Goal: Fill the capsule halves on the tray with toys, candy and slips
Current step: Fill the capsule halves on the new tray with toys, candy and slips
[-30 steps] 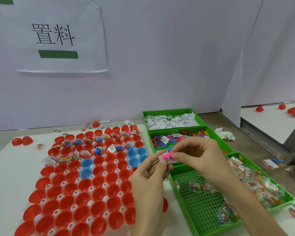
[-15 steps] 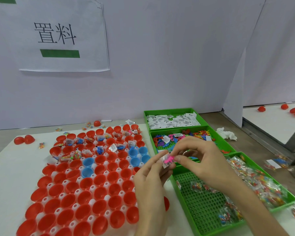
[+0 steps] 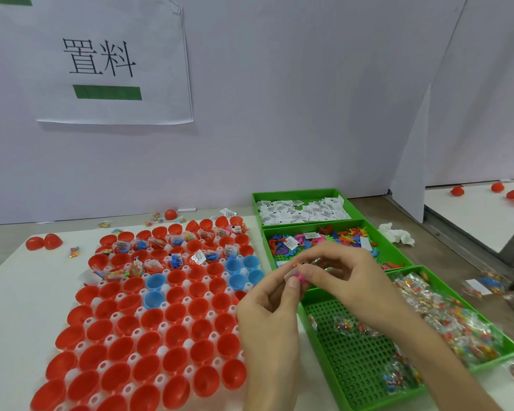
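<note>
Left hand (image 3: 267, 315) and right hand (image 3: 347, 280) together pinched a small pink plastic toy (image 3: 301, 277), presumably readying it for the red plastic capsule halves (image 3: 175, 295) left of the fingers.

Sign (image 3: 110, 60) on the wall (image 3: 309, 99) ahead of me, upper left: two large black characters, 置料, green bar beneath. Slips (image 3: 303, 209) in the far bin (image 3: 297, 191) at the worktop's back edge carry black print, too small to read.

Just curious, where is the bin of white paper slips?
Head view: the slips bin sits right of the capsule tray, farthest back, directly behind the toy bin.
</note>
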Demonstrator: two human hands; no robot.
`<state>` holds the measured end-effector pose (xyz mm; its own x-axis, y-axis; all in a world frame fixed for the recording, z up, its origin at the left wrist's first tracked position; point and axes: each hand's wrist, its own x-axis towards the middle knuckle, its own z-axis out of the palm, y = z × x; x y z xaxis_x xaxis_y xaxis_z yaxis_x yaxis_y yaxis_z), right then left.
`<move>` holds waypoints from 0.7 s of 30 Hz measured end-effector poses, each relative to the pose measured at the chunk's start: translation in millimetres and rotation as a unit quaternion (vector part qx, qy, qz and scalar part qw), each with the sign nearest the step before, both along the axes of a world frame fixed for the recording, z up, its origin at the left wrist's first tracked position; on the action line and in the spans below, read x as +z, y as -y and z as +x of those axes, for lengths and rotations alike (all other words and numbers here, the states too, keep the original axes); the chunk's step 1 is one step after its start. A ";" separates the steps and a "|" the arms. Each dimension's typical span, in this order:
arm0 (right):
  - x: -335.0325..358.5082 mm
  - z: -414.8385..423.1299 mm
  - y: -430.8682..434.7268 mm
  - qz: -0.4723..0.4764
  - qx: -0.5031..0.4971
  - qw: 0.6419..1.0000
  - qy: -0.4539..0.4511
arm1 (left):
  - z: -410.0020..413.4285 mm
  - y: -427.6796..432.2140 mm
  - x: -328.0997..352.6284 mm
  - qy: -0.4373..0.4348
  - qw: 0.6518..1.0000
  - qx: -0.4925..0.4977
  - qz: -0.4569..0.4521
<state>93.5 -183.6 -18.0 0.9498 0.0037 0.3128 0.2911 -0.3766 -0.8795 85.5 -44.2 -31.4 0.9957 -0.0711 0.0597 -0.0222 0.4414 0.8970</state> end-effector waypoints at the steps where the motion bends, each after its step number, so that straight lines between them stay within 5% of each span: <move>1: -0.1 -0.2 0.1 -0.001 0.009 1.000 -0.004 | -0.3 -0.4 -0.3 0.002 1.000 0.002 -0.003; 21: 2.5 -0.7 -4.0 0.144 0.024 0.989 0.024 | -0.7 -3.8 6.1 -0.046 0.997 -0.024 -0.054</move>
<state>92.8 -179.6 -15.5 0.9347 -0.0477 0.3522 0.3465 -0.0981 -0.9329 84.8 -40.4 -25.4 0.9930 -0.1162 -0.0215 0.0807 0.5335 0.8419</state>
